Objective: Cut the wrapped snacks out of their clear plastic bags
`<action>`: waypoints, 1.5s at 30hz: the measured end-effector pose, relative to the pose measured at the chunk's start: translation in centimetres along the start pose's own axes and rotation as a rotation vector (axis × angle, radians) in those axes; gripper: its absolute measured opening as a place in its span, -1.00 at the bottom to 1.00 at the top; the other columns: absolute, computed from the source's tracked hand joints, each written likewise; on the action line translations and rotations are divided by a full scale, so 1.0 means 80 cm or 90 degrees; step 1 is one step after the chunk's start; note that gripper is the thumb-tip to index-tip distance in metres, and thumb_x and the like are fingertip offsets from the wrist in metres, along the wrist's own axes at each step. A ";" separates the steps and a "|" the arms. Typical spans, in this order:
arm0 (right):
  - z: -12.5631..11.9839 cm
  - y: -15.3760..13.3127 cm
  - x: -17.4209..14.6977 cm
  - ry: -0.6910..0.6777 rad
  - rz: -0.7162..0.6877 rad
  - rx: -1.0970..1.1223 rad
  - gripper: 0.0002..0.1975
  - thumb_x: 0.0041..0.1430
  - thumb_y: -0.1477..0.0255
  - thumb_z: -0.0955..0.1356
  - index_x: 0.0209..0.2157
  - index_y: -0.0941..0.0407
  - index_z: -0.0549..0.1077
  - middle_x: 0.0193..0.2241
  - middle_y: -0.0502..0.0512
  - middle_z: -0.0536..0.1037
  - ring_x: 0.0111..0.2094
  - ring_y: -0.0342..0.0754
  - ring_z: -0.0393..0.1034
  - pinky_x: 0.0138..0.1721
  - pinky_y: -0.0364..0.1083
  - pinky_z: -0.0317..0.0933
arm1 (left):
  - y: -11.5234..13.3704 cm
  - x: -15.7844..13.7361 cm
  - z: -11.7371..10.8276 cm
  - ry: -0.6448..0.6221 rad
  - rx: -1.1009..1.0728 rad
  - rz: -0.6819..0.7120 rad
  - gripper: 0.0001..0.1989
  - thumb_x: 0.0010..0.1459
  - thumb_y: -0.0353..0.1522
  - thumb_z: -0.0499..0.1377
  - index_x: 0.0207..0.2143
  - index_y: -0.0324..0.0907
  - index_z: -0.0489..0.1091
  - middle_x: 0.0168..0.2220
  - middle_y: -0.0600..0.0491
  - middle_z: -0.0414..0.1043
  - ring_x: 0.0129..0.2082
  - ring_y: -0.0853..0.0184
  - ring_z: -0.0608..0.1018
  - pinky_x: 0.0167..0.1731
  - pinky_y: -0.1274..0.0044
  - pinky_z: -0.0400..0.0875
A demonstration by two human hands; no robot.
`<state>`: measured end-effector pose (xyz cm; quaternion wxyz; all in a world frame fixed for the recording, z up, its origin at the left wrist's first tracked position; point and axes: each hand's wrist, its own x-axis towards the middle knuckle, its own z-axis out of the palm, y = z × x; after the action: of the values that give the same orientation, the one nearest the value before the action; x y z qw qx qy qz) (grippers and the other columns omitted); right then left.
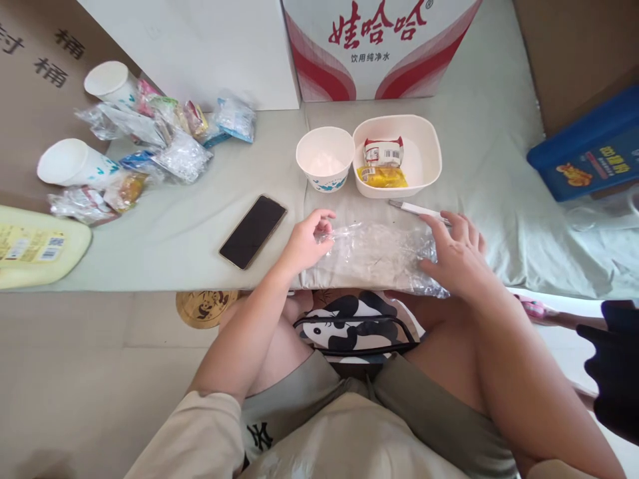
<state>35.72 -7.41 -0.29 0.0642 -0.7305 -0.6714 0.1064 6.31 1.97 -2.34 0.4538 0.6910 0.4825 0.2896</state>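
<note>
We have the clear plastic bag (374, 256) lying on the cloth-covered tabletop (164, 266) — our left hand (310, 241) curled at one edge, whether gripping we cannot tell; our right hand (458, 249), fingers apart, by the other edge, near a slim white-handled tool (419, 209)

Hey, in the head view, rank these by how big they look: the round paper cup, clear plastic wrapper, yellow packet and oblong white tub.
Largest to smallest:
Clear plastic wrapper
Oblong white tub
Round paper cup
Yellow packet
</note>
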 end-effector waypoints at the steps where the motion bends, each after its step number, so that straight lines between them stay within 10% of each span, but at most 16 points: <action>1: -0.002 -0.001 -0.001 0.004 -0.028 0.004 -0.24 0.10 0.40 0.36 0.37 0.01 0.21 0.35 0.42 0.18 0.39 0.55 0.02 0.23 0.52 0.07 | 0.001 -0.001 -0.001 -0.028 -0.081 -0.011 -0.61 -0.02 -0.58 0.18 -0.10 -0.13 0.39 -0.36 0.18 0.35 -0.32 0.42 0.51 -0.12 0.47 0.47; 6: -0.007 -0.018 0.019 0.031 -0.237 0.134 -0.31 0.19 0.23 0.37 0.32 0.07 0.26 0.28 0.40 0.37 0.34 0.41 0.20 0.27 0.37 0.14 | 0.013 -0.003 -0.006 -0.209 -0.302 -0.143 -0.78 -0.09 -0.49 0.24 -0.33 -0.17 0.32 -0.42 0.20 0.25 -0.32 0.36 0.62 -0.31 0.56 0.48; 10: -0.009 -0.037 0.040 -0.138 -0.262 0.176 -0.65 0.29 0.29 0.27 -0.01 0.14 0.51 -0.19 0.27 0.64 -0.15 0.17 0.53 -0.11 0.10 0.35 | 0.021 -0.003 -0.011 -0.248 -0.374 -0.191 -0.71 -0.06 -0.42 0.36 -0.43 -0.17 0.24 -0.36 0.13 0.38 -0.23 0.33 0.64 -0.33 0.58 0.50; 16: -0.015 -0.048 0.035 -0.259 -0.258 0.221 -0.76 0.27 0.38 0.25 -0.24 0.13 0.54 -0.51 0.06 0.54 -0.49 -0.11 0.34 -0.38 -0.10 0.13 | 0.023 -0.004 -0.012 -0.433 -0.404 -0.276 -0.53 0.05 -0.19 0.45 -0.08 -0.15 0.39 -0.17 -0.08 0.65 -0.24 0.25 0.71 -0.32 0.50 0.58; 34: -0.013 -0.051 0.029 -0.328 -0.230 0.215 -0.85 0.23 0.41 0.27 -0.41 0.10 0.38 -0.53 0.02 0.44 -0.49 -0.13 0.25 -0.37 -0.10 0.04 | 0.022 0.000 -0.016 -0.136 -0.170 -0.166 -0.71 0.02 -0.16 0.41 -0.32 -0.19 0.69 -0.30 -0.06 0.71 -0.29 0.30 0.68 -0.21 0.49 0.55; 45: -0.022 -0.056 0.028 -0.265 -0.234 0.253 -0.74 0.31 0.31 0.22 -0.47 0.07 0.28 -0.59 0.00 0.37 -0.55 -0.14 0.17 -0.42 -0.10 0.02 | 0.010 0.002 0.005 -0.007 -0.291 -0.104 -0.68 -0.06 -0.23 0.47 -0.31 -0.21 0.54 -0.31 -0.01 0.67 -0.32 0.34 0.67 -0.20 0.47 0.58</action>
<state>31.98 -4.72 2.33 0.0849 -0.5331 -0.7569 0.3683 7.02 1.91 -1.76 0.6229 0.5308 0.4560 0.3497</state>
